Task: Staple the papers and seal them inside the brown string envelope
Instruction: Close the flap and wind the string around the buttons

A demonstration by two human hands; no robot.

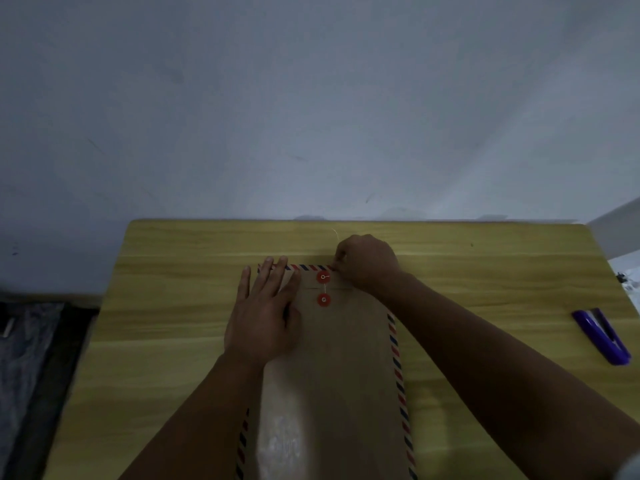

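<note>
The brown string envelope (341, 368) lies lengthwise on the wooden table (173, 306), its edges striped red and blue. Its flap is folded down at the far end, with two red button discs: the upper disc (323, 277) on the flap and the lower disc (323, 300) on the body. My left hand (265, 317) presses flat on the envelope's left side, fingers straight and reaching the far edge. My right hand (367, 261) sits at the far right corner of the flap and pinches the thin white string (335, 234), which curls up behind it. No papers show.
A purple stapler (601, 336) lies near the table's right edge. A pale wall rises just behind the table's far edge. Dark floor and a grey bag-like thing (24, 358) lie off the left side. Small dark items (623, 280) sit at the far right.
</note>
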